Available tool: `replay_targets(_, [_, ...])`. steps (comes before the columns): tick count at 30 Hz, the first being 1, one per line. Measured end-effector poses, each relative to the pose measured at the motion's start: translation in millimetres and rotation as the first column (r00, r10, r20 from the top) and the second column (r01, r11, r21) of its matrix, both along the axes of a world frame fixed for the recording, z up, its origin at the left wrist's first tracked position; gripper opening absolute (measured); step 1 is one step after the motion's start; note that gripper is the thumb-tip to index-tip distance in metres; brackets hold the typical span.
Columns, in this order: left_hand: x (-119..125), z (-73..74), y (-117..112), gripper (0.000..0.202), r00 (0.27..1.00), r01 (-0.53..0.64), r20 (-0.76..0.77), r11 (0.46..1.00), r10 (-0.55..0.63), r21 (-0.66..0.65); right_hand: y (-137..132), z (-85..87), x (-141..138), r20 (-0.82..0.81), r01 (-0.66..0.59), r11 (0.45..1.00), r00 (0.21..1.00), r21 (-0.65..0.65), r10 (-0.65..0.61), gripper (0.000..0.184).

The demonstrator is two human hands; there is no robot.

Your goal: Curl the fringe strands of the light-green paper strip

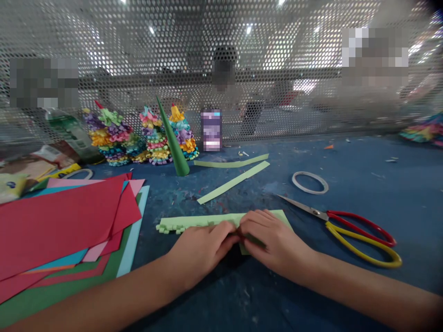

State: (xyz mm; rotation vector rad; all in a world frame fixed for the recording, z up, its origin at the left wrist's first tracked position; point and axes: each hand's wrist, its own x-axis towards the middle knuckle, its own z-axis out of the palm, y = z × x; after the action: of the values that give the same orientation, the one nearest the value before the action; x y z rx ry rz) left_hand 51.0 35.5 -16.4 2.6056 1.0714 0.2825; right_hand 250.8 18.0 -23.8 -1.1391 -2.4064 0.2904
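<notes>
A light green paper strip [204, 219] lies across the table in front of me, its left part fringed with small curled tabs along the near edge. My left hand [207, 244] is closed on the strip's near edge, fingers bent. Right against it, my right hand [272, 237] is closed on the strip too, and the fingertips of both hands meet near its middle. What lies under the fingertips is hidden. Beyond the hands are two narrow light green strips [235, 181] and an upright dark green paper cone [177, 154]. Scissors [327, 216] with red and yellow handles rest to the right.
Coloured paper sheets [62, 221] are piled at the left. A tape roll [310, 182] lies beyond the scissors. Several fringed paper cones [155, 143], a bottle [71, 136] and a phone [211, 130] stand by the perforated metal screen [277, 92]. People are blurred behind it.
</notes>
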Motion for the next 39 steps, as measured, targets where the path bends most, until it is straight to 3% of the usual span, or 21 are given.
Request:
replay_targets(10, [0, -7.3, -3, 0.018, 0.99, 0.056, -0.138, 0.984, -0.033, 0.17, -2, -0.8, -1, 0.07, -0.003, 1.0, 0.998, 0.031, 0.001, 0.011])
replay_targets(14, [0, -6.9, -3, 0.016, 0.989, 0.044, -0.144, 0.988, -0.023, 0.149, -1, -0.8, -1, 0.063, -0.003, 0.999, 0.998, 0.038, 0.0, 0.01])
replay_targets(22, [0, -12.1, -6, 0.019, 0.991, 0.07, -0.127, 0.959, -0.036, 0.273, -3, -0.9, -1, 0.08, -0.002, 0.998, 0.997, 0.061, -0.003, 0.009])
replay_targets(39, [0, -5.1, -3, 0.021, 0.987, 0.099, -0.141, 0.984, -0.078, 0.146, -2, -1.3, 1, 0.058, -0.049, 0.999, 0.997, 0.023, 0.048, 0.009])
